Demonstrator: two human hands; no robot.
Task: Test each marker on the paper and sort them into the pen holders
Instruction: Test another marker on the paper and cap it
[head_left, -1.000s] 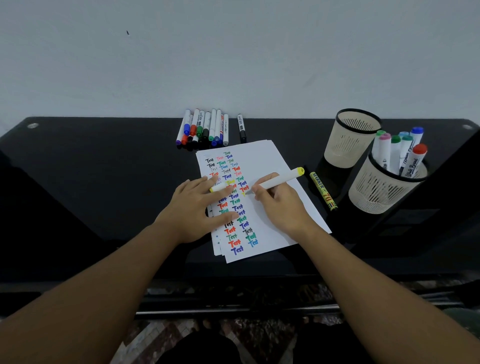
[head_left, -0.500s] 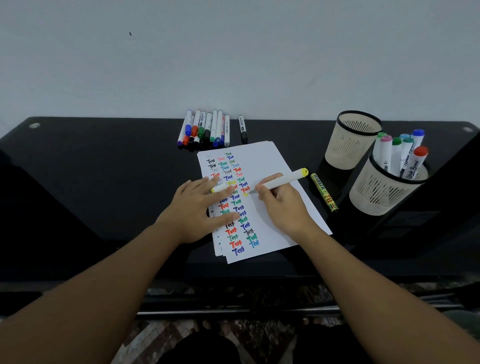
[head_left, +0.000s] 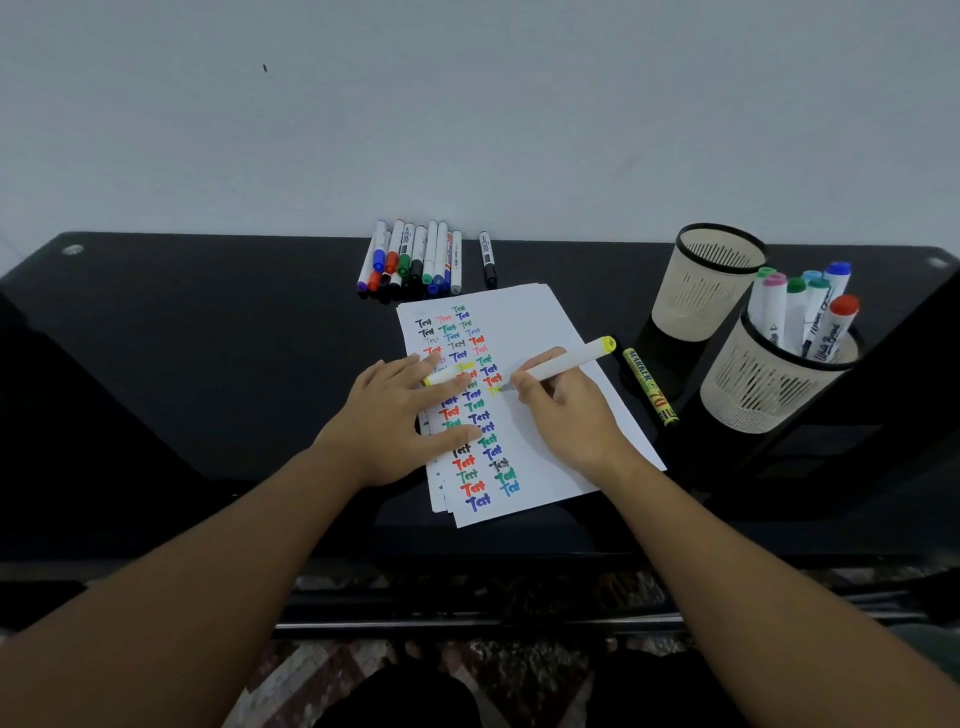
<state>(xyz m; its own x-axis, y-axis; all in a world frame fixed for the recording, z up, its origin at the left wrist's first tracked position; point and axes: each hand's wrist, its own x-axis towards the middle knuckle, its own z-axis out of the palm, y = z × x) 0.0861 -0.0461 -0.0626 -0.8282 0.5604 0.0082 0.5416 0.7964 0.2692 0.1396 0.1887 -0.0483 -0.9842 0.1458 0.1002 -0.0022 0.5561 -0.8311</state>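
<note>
While the right hand (head_left: 566, 410) grips a white marker with a yellow end (head_left: 561, 365), its tip rests on the paper (head_left: 545, 322) at centre frame, just right of the columns of coloured "Test" words, beside a faint yellow mark. Marker slants up to the right, yellow end toward the holders.

Left hand (head_left: 395, 415) lies flat on the paper's left side, fingers straight and spread, pressing the sheet down. A yellow-tipped cap (head_left: 441, 378) sits under or between the index and middle fingers; cannot tell whether it is pinched or only trapped beneath them.

Paper is a small stack, edges slightly fanned at the lower left corner, lying on a black glossy table (head_left: 182, 364).

Upper centre, against the wall: a row of markers (head_left: 410, 260) lying side by side, caps toward the viewer — purple, blue, red, green, black among them. One black-capped marker (head_left: 487, 258) lies apart, just right of the row.

Right of the paper: a yellow-green marker (head_left: 649, 385) lies on the table, near the holders.

Right side of frame: two beige mesh pen holders with black rims. The farther holder (head_left: 696, 291) shows no markers inside. The nearer holder (head_left: 753, 389) holds several upright markers (head_left: 800, 312), caps green, pink, teal, blue, red.
</note>
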